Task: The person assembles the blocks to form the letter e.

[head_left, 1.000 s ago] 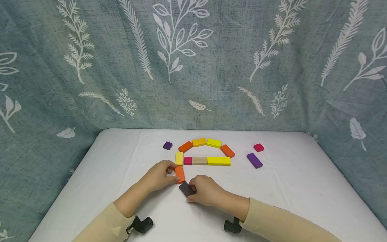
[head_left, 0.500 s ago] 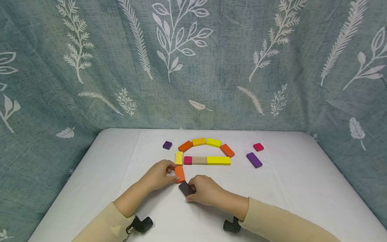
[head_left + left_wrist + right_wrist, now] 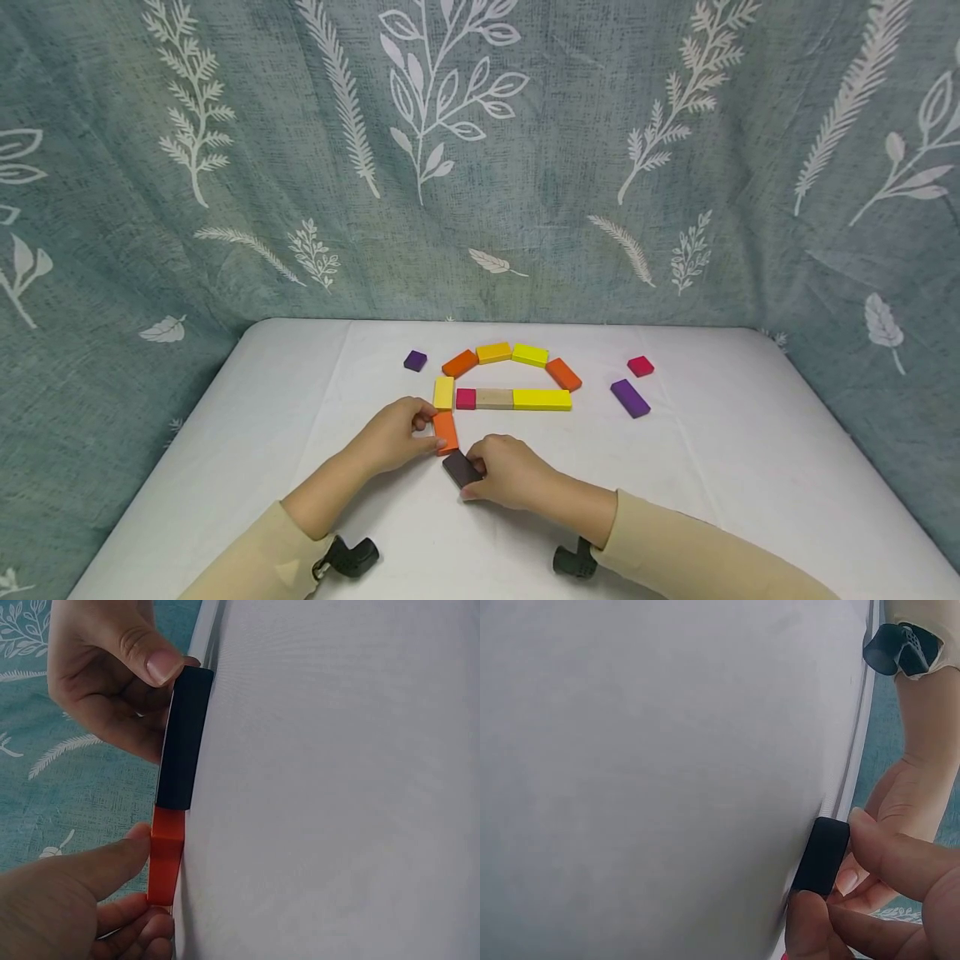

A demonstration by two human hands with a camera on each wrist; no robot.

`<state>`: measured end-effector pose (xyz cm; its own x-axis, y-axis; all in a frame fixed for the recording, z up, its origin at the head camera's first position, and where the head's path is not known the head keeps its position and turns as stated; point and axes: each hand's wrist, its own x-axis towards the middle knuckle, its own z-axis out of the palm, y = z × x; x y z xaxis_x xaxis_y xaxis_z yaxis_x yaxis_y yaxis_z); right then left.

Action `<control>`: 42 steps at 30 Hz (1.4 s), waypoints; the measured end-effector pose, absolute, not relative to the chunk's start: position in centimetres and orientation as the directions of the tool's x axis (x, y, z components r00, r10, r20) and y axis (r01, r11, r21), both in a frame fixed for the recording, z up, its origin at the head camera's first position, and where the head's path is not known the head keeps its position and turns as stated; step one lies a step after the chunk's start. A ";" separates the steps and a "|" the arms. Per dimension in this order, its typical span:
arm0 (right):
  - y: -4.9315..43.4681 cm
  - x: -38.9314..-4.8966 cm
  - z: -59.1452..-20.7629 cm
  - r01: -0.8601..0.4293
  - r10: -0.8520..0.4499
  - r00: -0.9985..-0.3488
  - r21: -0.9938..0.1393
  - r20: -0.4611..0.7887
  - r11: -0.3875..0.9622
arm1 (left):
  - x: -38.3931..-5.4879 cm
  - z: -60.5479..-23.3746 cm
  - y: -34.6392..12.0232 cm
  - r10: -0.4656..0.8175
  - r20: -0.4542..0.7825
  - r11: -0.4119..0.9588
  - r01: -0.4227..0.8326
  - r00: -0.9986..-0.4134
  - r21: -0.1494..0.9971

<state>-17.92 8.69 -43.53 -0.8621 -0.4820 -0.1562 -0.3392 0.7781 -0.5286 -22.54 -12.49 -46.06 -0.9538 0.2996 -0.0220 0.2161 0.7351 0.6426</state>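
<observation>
My left hand (image 3: 393, 435) pinches an orange rectangular block (image 3: 446, 432) between thumb and fingers on the white table. In the left wrist view, thumb and fingers bracket the orange block (image 3: 166, 859) at its ends. My right hand (image 3: 517, 475) grips a dark brown block (image 3: 460, 468), its thumb on the near corner. The dark block lies slanted, its upper end meeting the orange block's lower end. Thumb and fingers also hold the dark block (image 3: 823, 855) in the right wrist view. A pale yellow block (image 3: 444, 393) continues the line above the orange one.
Orange, golden and yellow blocks form an arch (image 3: 494, 352) at the back. Under it runs a straight row of red, wood-coloured and yellow blocks (image 3: 542, 400). A small purple block (image 3: 416, 360) lies left; a long purple block (image 3: 630, 398) and a red one (image 3: 641, 366) lie right.
</observation>
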 end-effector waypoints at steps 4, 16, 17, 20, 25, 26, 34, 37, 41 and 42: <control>8.7 -18.0 -43.4 -0.340 -0.486 -0.859 -0.528 -0.163 0.778 | -22.5 -46.0 -12.5 0.298 -0.029 0.739 0.211 -0.954 0.639; 11.4 -18.8 -41.0 -0.309 -0.516 -0.834 -0.608 -0.196 0.731 | -22.3 -46.1 -12.6 0.307 -0.004 0.741 0.236 -0.952 0.629; 11.9 -19.0 -40.7 -0.309 -0.516 -0.834 -0.612 -0.192 0.728 | -22.2 -46.1 -12.6 0.306 0.002 0.739 0.239 -0.952 0.629; 13.3 -19.3 -39.8 -0.313 -0.506 -0.844 -0.606 -0.175 0.731 | -21.8 -46.0 -12.5 0.308 0.023 0.740 0.255 -0.951 0.623; 15.9 -19.6 -38.5 -0.345 -0.500 -0.858 -0.589 -0.118 0.731 | -21.0 -45.7 -12.2 0.311 0.051 0.767 0.283 -0.949 0.576; 16.5 -19.7 -38.3 -0.348 -0.497 -0.861 -0.587 -0.109 0.731 | -20.9 -45.6 -12.2 0.309 0.054 0.775 0.285 -0.949 0.564; 21.4 -21.0 -37.2 -0.240 -0.370 -0.922 -0.587 -0.111 0.773 | -20.0 -45.1 -11.6 0.336 0.082 0.804 0.331 -0.938 0.494; 23.0 -21.7 -37.8 -0.210 -0.325 -0.940 -0.576 -0.104 0.790 | -19.7 -44.9 -11.3 0.355 0.076 0.812 0.347 -0.932 0.469; 24.5 -22.9 -39.3 -0.196 -0.298 -0.950 -0.554 -0.099 0.809 | -19.3 -44.9 -11.2 0.370 0.065 0.819 0.358 -0.927 0.449; 24.8 -23.1 -39.6 -0.195 -0.292 -0.952 -0.546 -0.096 0.815 | -19.3 -44.9 -11.2 0.371 0.063 0.820 0.359 -0.926 0.445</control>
